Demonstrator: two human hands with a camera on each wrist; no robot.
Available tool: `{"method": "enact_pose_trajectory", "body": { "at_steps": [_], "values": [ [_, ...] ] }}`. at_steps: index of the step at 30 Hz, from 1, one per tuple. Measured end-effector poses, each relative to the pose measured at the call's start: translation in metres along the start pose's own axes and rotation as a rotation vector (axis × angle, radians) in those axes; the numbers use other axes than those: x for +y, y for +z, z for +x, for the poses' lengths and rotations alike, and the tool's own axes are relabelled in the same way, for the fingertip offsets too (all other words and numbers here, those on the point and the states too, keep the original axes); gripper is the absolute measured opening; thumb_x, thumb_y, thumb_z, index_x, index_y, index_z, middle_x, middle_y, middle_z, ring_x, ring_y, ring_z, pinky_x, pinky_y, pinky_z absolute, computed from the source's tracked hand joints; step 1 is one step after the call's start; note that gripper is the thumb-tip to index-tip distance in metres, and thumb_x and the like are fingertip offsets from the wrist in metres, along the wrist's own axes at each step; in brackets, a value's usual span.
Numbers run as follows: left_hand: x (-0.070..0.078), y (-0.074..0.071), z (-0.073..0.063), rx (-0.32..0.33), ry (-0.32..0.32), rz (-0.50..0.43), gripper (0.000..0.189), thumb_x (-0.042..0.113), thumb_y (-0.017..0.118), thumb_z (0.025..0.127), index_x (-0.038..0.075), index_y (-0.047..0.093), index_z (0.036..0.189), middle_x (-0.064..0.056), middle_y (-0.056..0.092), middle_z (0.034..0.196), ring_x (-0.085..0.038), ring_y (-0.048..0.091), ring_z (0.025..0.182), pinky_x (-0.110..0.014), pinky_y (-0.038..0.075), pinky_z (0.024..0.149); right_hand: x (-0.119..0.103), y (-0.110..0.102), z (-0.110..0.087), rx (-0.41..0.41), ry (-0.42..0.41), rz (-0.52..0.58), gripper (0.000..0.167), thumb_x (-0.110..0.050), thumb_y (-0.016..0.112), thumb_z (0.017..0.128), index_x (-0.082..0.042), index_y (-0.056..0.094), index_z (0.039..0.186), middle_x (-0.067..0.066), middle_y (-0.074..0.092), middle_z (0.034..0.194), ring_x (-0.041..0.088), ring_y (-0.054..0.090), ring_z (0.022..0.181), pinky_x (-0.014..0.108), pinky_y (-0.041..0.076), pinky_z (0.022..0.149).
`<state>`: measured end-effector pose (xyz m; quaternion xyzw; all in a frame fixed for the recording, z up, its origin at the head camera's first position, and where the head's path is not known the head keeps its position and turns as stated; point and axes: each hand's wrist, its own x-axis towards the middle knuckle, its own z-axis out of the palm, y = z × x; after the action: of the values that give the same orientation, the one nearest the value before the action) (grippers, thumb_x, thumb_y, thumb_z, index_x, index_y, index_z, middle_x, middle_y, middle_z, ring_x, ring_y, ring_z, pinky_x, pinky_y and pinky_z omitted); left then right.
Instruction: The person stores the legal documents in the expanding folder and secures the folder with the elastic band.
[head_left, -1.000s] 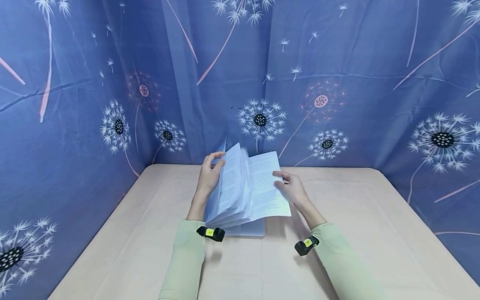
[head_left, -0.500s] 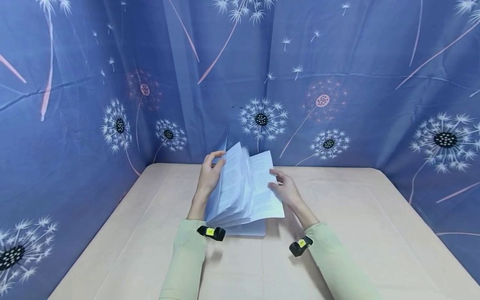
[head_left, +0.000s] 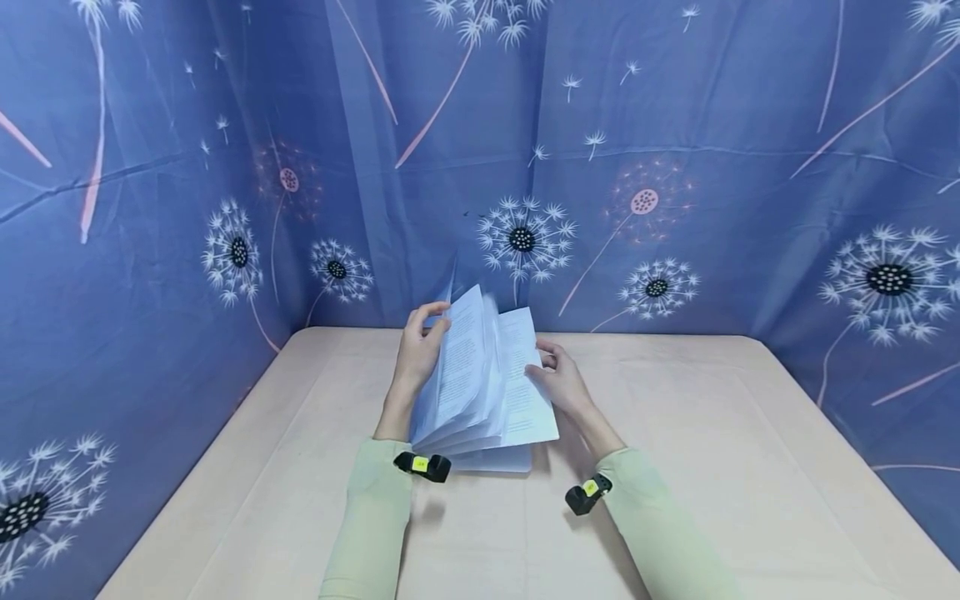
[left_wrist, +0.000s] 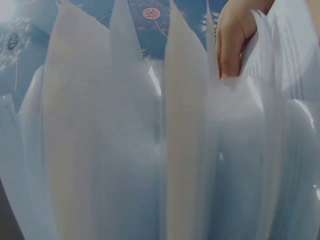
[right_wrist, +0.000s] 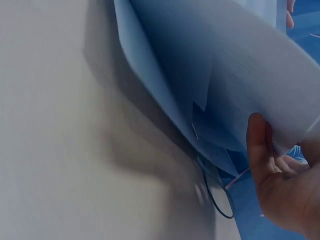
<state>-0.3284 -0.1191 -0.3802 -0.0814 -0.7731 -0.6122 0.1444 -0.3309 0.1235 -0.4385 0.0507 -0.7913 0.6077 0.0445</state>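
Note:
A blue folder point(head_left: 495, 460) with clear plastic pockets stands half open, tilted, at the middle of the table. My left hand point(head_left: 417, 354) holds the upright cover and front pages by their left edge. My right hand point(head_left: 566, 383) pinches the outer edge of a printed sheet point(head_left: 525, 417) on the right side. In the right wrist view its thumb point(right_wrist: 257, 137) lies on one side of the sheet, the other fingers partly hidden behind. Several pockets point(left_wrist: 135, 150) with papers fan out in the left wrist view.
The folder's lower cover point(right_wrist: 155, 95) hangs over the pale table point(right_wrist: 50, 150), with a dark elastic loop point(right_wrist: 215, 200) at its corner. A blue curtain point(head_left: 712, 83) with dandelion prints stands close behind the table's far edge and on both sides.
My right hand has moved left and slightly down, bringing the printed sheet's outer edge inward towards the other pages. My left hand has stayed in place.

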Motion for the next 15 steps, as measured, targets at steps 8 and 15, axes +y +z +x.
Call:
{"method": "enact_pose_trajectory", "body": {
  "at_steps": [8,15],
  "values": [
    [-0.001,0.001,-0.001,0.002,-0.002,-0.006,0.036,0.030,0.052,0.099,0.019,0.059,0.133,-0.005,0.048,0.137,-0.032,0.057,0.113,-0.048,0.046,0.096,0.001,0.008,0.002,0.056,0.030,-0.057,0.044,-0.012,0.050,0.100,0.001,0.050,0.142,0.018,0.064,0.117,0.020,0.059,0.103,0.025,0.045,0.087],
    [-0.001,0.002,0.000,0.010,0.006,-0.011,0.037,0.030,0.053,0.098,0.019,0.059,0.133,-0.005,0.049,0.136,-0.038,0.056,0.116,-0.048,0.046,0.095,-0.002,0.013,-0.001,0.072,0.082,-0.023,0.044,-0.014,0.041,0.102,0.000,0.050,0.142,0.022,0.060,0.130,0.029,0.058,0.109,0.020,0.043,0.079]
  ]
}}
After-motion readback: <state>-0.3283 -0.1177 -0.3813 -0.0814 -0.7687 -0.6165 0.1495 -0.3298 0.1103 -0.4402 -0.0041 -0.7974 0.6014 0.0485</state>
